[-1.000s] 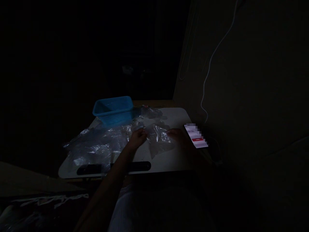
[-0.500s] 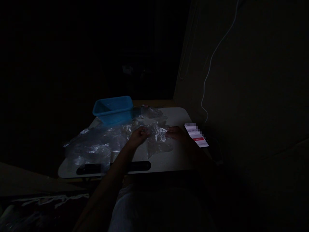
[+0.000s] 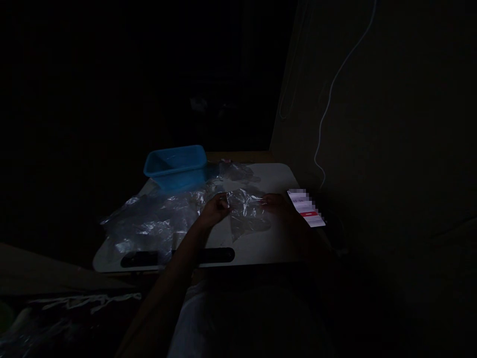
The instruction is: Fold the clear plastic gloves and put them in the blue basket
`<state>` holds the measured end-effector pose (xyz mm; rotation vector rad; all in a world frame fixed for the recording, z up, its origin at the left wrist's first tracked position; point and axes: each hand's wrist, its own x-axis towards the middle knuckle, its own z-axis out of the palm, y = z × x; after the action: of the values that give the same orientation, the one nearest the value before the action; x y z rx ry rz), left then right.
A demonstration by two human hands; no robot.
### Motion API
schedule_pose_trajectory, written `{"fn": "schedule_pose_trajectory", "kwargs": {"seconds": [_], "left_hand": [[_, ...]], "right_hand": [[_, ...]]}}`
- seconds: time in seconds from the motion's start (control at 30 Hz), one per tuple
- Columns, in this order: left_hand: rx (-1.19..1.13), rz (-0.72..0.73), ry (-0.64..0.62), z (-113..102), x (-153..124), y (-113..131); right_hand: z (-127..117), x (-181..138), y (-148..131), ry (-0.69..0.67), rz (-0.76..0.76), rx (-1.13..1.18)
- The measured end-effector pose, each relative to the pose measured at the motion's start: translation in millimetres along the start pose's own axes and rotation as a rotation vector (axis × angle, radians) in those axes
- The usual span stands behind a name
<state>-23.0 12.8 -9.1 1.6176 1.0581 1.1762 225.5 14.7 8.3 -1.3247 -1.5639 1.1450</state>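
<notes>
Between my two hands a clear plastic bag is stretched out just over the white table. My left hand pinches its left edge, thumb against fingers. At the opposite edge my right hand is closed on the plastic, dim and partly lost in shadow. More crumpled clear plastic bags lie spread to the left of my left hand, some reaching over the table's dark slot. Another piece of clear plastic rests beyond the held bag.
A blue plastic tub stands at the table's back left. At the right edge a phone lies with its screen lit. A long black slot runs along the front edge. A white cable hangs by the wall. The room is very dark.
The held bag is pulled a little flatter and wider between my hands, the right hand having shifted slightly rightward. Both hands keep their hold. The whole view has shifted slightly.
</notes>
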Motion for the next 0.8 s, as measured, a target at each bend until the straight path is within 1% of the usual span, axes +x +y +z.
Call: {"fn": "schedule_pose_trajectory", "kwargs": {"seconds": [0.2,0.27,0.33,0.43,0.57,0.67,0.8], "left_hand": [[0.023,0.069,-0.03,-2.0,-2.3,3.1],[0.062,0.09,-0.055,-2.8,-2.8,2.7],[0.123,0.11,-0.071,-3.5,-3.1,1.5],[0.202,0.127,-0.067,-3.8,-3.1,-0.6],[0.272,0.132,-0.064,-3.6,-3.1,-1.8],[0.295,0.123,-0.058,-3.2,-3.5,-1.7],[0.324,0.125,-0.038,-2.0,-4.5,2.0]], "right_hand": [[-3.9,-4.1,6.6,0.017,-0.017,-0.02],[-3.5,-5.2,9.2,0.052,-0.048,-0.022],[-2.9,-5.4,12.1,0.058,-0.087,-0.029],[-2.8,-4.6,15.5,0.032,-0.12,-0.074],[-4.0,-3.9,16.9,0.048,-0.14,-0.111],[-4.6,-4.6,16.0,0.034,-0.138,-0.144],[-3.5,-7.7,12.1,0.063,-0.157,-0.208]]}}
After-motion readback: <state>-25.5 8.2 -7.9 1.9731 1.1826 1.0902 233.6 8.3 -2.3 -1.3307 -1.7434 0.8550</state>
